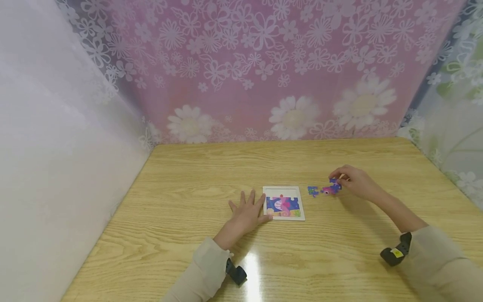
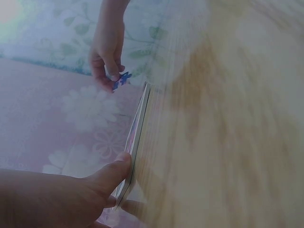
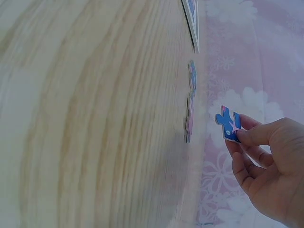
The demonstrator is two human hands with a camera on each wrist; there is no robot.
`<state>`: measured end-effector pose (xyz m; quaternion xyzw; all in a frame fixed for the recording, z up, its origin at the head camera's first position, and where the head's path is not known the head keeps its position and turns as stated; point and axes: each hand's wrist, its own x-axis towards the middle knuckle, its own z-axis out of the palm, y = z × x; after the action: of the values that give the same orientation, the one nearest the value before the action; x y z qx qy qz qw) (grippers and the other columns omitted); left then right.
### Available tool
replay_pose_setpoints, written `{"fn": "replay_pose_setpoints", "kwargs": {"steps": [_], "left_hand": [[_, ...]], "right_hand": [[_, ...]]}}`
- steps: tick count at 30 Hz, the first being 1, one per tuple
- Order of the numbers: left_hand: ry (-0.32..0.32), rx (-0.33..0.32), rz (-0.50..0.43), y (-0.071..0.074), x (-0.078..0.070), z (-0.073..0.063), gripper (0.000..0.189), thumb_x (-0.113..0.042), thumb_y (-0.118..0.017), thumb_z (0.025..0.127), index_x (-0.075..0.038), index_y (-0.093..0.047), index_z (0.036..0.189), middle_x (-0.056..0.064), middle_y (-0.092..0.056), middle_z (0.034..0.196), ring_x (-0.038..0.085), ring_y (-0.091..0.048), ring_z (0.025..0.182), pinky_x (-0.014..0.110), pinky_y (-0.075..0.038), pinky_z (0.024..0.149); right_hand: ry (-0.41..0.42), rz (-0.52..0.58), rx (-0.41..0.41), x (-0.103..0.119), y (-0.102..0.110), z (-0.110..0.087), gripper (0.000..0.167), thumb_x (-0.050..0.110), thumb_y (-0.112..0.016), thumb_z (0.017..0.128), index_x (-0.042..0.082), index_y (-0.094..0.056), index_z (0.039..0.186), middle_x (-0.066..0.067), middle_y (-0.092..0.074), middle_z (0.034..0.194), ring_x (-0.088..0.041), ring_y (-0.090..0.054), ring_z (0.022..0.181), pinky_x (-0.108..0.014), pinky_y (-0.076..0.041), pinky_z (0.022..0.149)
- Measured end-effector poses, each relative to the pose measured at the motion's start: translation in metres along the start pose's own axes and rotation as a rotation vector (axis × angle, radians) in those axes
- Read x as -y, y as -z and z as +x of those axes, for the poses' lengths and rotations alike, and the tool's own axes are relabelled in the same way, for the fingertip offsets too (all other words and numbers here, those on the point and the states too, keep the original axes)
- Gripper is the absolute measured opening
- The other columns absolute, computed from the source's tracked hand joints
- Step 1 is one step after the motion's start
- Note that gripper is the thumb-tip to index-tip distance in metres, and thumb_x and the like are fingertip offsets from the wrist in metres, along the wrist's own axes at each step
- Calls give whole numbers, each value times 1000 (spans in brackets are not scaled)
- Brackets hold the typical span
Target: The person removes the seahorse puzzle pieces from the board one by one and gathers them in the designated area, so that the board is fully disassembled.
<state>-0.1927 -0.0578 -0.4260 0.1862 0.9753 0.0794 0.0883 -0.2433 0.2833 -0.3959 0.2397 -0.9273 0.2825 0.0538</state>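
A square puzzle board [image 1: 284, 217] with a white border lies on the table, its lower part filled with picture pieces and its upper part bare white. My left hand [image 1: 244, 216] lies spread at its left side, index finger and thumb touching the border; the left wrist view shows the thumb [image 2: 116, 168] on the edge. To the right of the board, my right hand [image 1: 356, 182] pinches a blue puzzle piece [image 3: 228, 124] with pink marks between thumb and fingers, raised above the table. Below and left of that hand lie a pink puzzle piece [image 1: 327, 191] and a blue-green puzzle piece [image 1: 312, 191].
The wood-grain table [image 1: 181, 201] runs back to a pink flowered curtain [image 1: 241, 84]. A pale wall [image 1: 68, 147] borders it on the left, and another flowered curtain [image 1: 460, 138] hangs on the right. Both forearms carry black wrist cameras.
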Motion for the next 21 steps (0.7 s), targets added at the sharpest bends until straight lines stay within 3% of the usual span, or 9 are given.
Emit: {"fn": "replay_pose_setpoints", "kwargs": {"steps": [7,21], "left_hand": [[-5,-1,-3,-1,1,0,73,-60,-44,87,-22,-26,147,14,-17,150,43,-9,133,71,-15,91],[-6,1,11,-3,2,1,73,-61,-42,87,-23,-25,147,13,-16,150,43,-9,133,71,-16,91]], "right_hand": [[-20,-11,-3,-8,3,-5,18,-10,-58,85,-2,-64,99,-13,-59,91,-32,-59,80,-43,-49,66],[-38,8,26,-20,5,-10,18,-13,-55,83,-3,-64,96,-13,-57,88,-33,-59,79,-32,-49,58]]}}
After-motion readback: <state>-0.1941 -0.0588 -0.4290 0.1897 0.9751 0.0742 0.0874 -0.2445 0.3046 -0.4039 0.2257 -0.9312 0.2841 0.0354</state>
